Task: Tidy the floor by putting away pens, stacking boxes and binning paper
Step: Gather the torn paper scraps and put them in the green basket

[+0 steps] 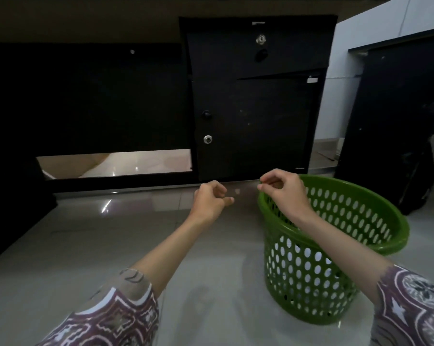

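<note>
Two bare hands are held out over a pale, glossy tiled floor [91, 245], on which faint grout lines and bright glints of reflected light can be seen. The left hand [211, 199] is raised above the tiles with its fingers loosely curled and nothing gripped in them. The right hand [283, 189] is poised over the near-left rim of a green perforated basket [310, 278], its thumb and forefinger drawn close together; whether anything is pinched between them cannot be told. White shapes, possibly paper, are glimpsed through the holes in the basket wall. The basket is set upright on the floor, right of centre and near a black cabinet [256, 116]. Two round knobs and two metal locks are carried on the cabinet front. To the left, a dark desk panel [86, 101] is raised off the floor, and lit tiles are seen through the gap beneath it. At the right, a black board [390, 126] is leaned before a white wall [340, 71]. Patterned sleeves [116, 318] are worn on both forearms.
</note>
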Tool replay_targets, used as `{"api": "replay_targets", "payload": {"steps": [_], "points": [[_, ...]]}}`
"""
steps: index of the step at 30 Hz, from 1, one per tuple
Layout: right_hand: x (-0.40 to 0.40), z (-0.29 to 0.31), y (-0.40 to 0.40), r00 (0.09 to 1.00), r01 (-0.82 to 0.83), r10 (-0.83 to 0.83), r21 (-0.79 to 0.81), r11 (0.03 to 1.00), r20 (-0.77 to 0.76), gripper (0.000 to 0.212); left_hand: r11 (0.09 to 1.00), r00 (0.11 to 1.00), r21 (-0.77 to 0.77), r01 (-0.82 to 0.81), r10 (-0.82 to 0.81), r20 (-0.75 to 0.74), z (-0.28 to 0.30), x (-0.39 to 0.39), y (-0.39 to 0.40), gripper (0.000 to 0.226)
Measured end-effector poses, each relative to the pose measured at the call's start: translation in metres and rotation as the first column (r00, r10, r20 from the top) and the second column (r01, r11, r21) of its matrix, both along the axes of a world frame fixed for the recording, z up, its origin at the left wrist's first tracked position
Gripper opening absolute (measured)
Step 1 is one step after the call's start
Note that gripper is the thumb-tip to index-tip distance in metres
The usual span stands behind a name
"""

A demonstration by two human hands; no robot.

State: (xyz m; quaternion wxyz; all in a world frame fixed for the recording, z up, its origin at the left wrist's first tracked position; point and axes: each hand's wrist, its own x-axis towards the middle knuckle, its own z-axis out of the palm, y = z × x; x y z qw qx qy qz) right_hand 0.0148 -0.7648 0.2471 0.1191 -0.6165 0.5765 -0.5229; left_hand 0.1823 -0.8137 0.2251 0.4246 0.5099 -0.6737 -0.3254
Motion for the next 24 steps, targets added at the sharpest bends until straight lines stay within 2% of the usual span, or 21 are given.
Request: {"api": "replay_targets", "payload": {"steps": [9, 11, 14, 17, 24], "points": [[0.103, -0.052, -0.012, 0.955, -0.285, 0.266, 0.161, 0.945, 0.132, 0.017, 0.992, 0.981, 0.039, -0.12, 0.113, 0.156, -0.031, 0.13, 0.021, 0.019], [0.131, -0.072, -0.013, 0.93, -0.362, 0.335, 0.229, 0.903, 0.149, 0.02, 0.981, 0.961, 0.085, -0.175, 0.152, 0.233, -0.048, 0.166, 0.033, 0.018], [0.168, -0.106, -0.011, 0.888, -0.459, 0.442, 0.334, 0.823, 0.131, 0.028, 0.956, 0.946, 0.174, -0.235, 0.184, 0.269, -0.081, 0.215, 0.047, 0.017], [0.191, -0.136, -0.01, 0.866, -0.485, 0.489, 0.423, 0.766, 0.108, 0.026, 0.932, 0.927, 0.235, -0.277, 0.195, 0.321, -0.118, 0.248, 0.059, 0.02], [0.255, -0.189, -0.02, 0.802, -0.536, 0.594, 0.515, 0.669, 0.062, 0.012, 0.816, 0.8, 0.37, -0.444, 0.174, 0.575, -0.213, 0.325, 0.085, 0.025]]}}
